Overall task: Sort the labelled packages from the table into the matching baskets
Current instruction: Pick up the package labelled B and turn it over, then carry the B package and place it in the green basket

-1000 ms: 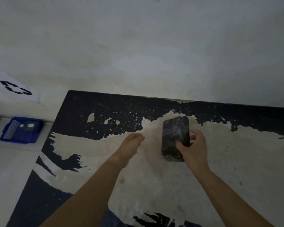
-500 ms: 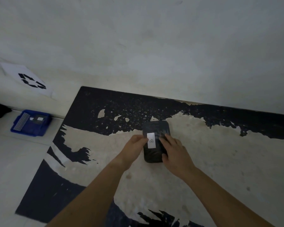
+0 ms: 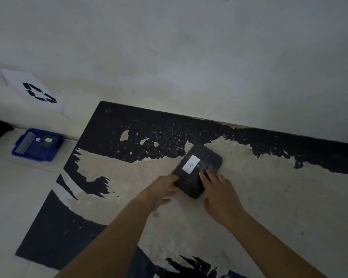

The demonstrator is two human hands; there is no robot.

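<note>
The bench (image 3: 269, 197) is seen to carry a black coating, worn away over most of its middle to a pale, rough layer; black remains along the far edge and at the near left corner. A plain, pale wall (image 3: 189, 57) stands behind it. At 10 o'clock a white sheet with a black recycling symbol (image 3: 39, 92) is fixed to the wall, and below it, at 9 o'clock, a blue basket (image 3: 36, 145) sits on the pale floor, with small labelled items inside.

The black package (image 3: 199, 169) lies flat on the bench at 12 o'clock from the hands, wrapped in glossy film, corners rounded. A white label (image 3: 191, 164) with a small handwritten mark is stuck on its upper face.

The left hand (image 3: 161, 189) is closed on the package's near left edge. The right hand (image 3: 219, 195) is laid on its near right part, fingers (image 3: 206, 176) pressed on top.
</note>
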